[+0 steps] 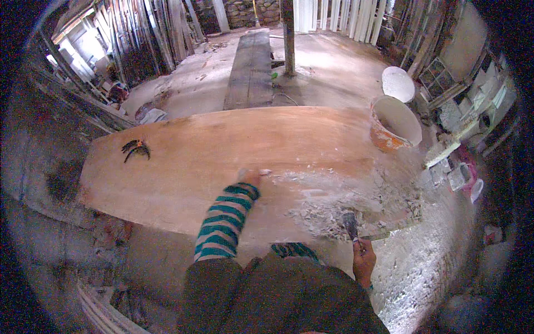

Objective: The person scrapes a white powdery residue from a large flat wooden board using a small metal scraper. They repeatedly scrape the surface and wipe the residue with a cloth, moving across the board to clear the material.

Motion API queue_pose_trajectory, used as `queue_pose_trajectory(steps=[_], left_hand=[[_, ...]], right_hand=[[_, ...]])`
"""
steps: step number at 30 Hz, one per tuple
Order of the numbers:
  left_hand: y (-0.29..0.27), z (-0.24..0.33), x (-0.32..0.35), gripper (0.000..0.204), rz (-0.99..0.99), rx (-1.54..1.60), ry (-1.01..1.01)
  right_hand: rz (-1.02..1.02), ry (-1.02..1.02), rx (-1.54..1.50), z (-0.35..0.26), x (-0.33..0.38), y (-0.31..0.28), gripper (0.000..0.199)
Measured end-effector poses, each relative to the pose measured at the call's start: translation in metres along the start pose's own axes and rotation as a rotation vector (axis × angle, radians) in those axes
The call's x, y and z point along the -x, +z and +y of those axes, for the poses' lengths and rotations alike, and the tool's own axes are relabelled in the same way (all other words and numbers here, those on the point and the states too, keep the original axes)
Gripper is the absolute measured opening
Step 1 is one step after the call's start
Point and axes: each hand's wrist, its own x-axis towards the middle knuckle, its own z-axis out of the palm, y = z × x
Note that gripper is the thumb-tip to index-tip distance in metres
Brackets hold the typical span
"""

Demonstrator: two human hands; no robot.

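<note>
Now the right hand [364, 261] grips a dark, broad-headed hand tool [350, 224] amid pale crumbs [316, 216]. Left hand [252, 177] blurred, can't tell its grip!

Left hand [251, 177] forward, right hand [364, 260] clenched

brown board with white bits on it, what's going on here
A person's right hand holds a dark hand tool at the white fragments on the right of the brown board. The left hand, blurred, is near the board's middle beside a small white piece; any grip is unclear. An orange bucket stands at right; a black object lies at left.
</note>
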Motion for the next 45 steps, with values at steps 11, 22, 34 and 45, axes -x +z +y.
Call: queue_pose_trajectory(steps=[11,22,34,45], left_hand=[[0.014,0.29,0.028,0.026,-0.253,0.904,0.43],[-0.046,0.013,-0.016,0.027,0.167,0.392,0.037],[0.013,0.315,0.032,0.025,-0.286,0.744,0.553],[-0.061,0.005,-0.083,0.021,0.277,0.471,-0.038]], right_hand=[[0.042,0.176,-0.134,-0.021,0.011,-0.017,0.015],[-0.112,0.134,-0.006,-0.028,0.005,0.005,0.018],[-0.01,0.28,0.069,-0.018,0.015,-0.013,0.015],[0.001,0.332,-0.056,-0.011,0.003,-0.016,0.019]])
